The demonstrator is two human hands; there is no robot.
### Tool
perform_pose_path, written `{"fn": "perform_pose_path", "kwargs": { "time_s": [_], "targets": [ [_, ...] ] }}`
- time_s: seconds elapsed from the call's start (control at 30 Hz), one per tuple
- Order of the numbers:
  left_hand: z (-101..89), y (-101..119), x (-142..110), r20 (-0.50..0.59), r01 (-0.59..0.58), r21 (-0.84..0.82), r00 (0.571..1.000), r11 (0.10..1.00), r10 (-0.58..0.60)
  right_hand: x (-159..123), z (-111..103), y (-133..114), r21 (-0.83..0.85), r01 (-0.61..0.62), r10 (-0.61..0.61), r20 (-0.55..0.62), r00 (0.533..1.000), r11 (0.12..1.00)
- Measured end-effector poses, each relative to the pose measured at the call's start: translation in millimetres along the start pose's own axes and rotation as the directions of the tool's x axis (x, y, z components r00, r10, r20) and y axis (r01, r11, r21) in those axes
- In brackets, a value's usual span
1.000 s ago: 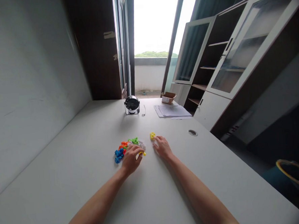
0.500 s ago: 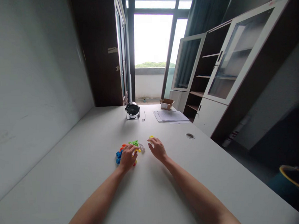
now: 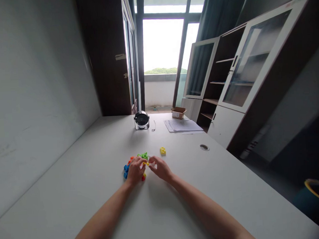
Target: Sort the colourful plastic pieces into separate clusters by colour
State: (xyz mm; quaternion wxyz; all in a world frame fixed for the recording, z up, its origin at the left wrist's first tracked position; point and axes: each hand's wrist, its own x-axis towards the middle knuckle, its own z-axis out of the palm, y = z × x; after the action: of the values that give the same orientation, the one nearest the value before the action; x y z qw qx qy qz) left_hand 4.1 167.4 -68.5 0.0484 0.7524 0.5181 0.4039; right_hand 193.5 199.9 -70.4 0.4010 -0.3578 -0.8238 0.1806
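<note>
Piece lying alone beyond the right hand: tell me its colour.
The piece is yellow, seen best in the head view.

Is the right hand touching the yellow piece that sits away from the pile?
Apart. The head view shows a strip of white tabletop between the right hand and the lone yellow piece.

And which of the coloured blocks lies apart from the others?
The yellow block lying alone beyond the right hand; the other blocks, another yellow one included, cluster around the left hand.
</note>
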Motion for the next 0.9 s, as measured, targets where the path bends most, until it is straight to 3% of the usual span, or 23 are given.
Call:
{"fn": "perform_pose_path", "kwargs": {
  "time_s": [0.3, 0.43, 0.53, 0.67, 0.9],
  "targets": [
    [-1.0, 1.1, 0.0, 0.021, 0.011, -0.015, 1.0, 1.0, -0.011, 0.3, -6.0, -4.1, -0.026, 0.133, -0.129, 0.119, 0.984, 0.991],
    [-5.0, 4.8, 1.4, 0.041, 0.039, -0.045, 0.998, 0.998, -0.037, 1.4, -4.3, -1.0, -0.016, 0.133, -0.131, 0.108, 0.985, 0.991],
    [-6.4, 6.1, 2.0, 0.055, 0.066, -0.059, 0.997, 0.996, -0.063, 2.7, 0.2, 4.9, 0.054, 0.097, -0.099, 0.038, 0.994, 0.994],
    [-3.1, 2.9, 0.3, 0.066, 0.054, -0.062, 0.997, 0.997, -0.049, 4.7, 7.0, 12.3, 0.245, -0.015, 0.028, -0.05, 0.998, 0.969],
    [-0.7, -0.1, -1.7, 0.045, 0.03, -0.041, 0.999, 0.999, -0.028, 5.3, 11.2, 13.4, 0.327, -0.134, 0.135, 0.019, 0.991, 0.936]
  ]
}}
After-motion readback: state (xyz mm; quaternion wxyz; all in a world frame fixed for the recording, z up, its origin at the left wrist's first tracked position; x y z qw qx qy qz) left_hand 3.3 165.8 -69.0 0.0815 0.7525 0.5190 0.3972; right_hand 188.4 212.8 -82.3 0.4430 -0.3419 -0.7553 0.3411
